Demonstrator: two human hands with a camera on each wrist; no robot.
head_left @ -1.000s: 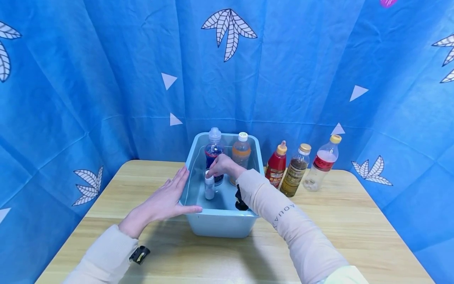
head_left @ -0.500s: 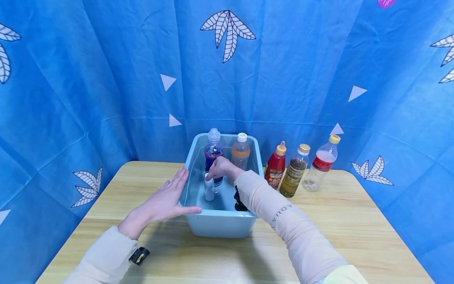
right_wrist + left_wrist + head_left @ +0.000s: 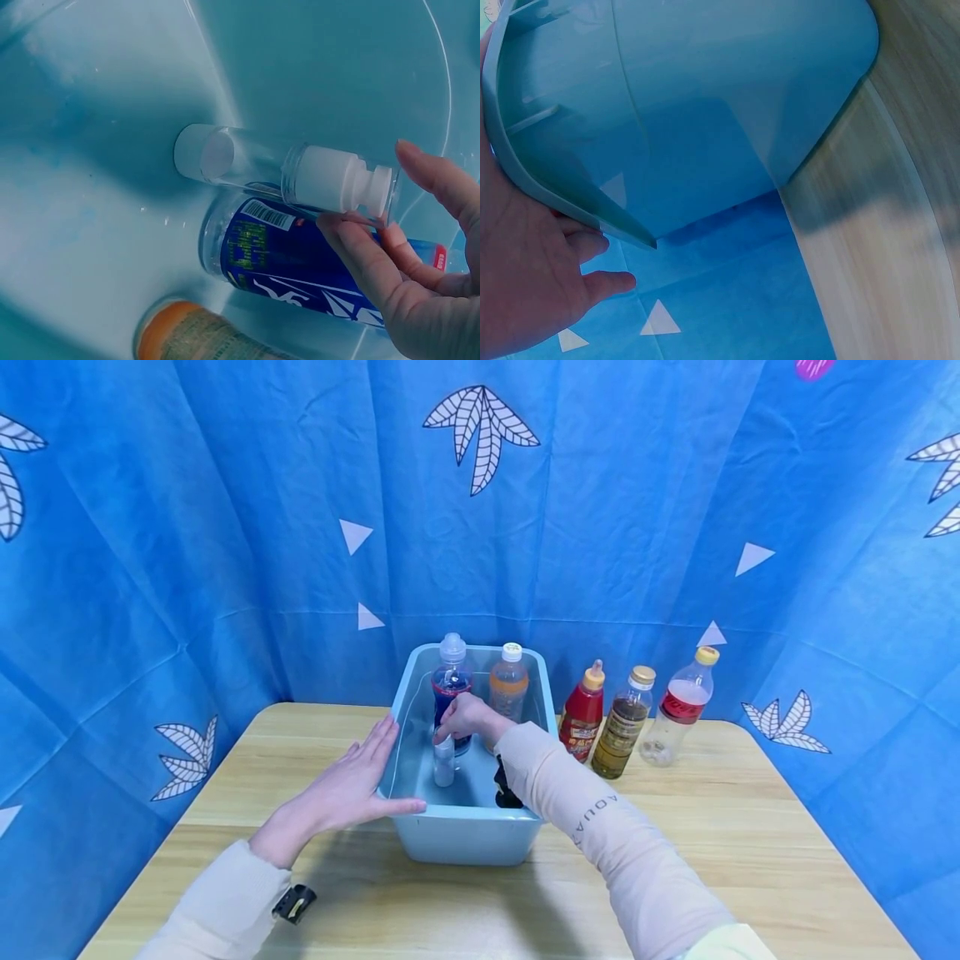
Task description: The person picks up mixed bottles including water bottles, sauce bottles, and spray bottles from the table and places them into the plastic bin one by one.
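A light blue plastic bin stands on the wooden table. My left hand rests on its near left corner, thumb along the front rim and fingers straight along the left side. Inside the bin, my right hand pinches the top of a small clear pump bottle with a white pump and white base. The bottle stands near the bin floor, its cap between thumb and fingers. Right beside it is a blue-labelled drink bottle; an orange-banded bottle with a white cap stands at the back right of the bin.
Right of the bin stand a red ketchup squeeze bottle, a bottle of amber liquid and a clear bottle with a red label and yellow cap. A blue patterned curtain hangs around the wooden table.
My right hand has sunk slightly over the top of the pump bottle. My left hand stays on the bin's rim, and the other bottles keep their places.
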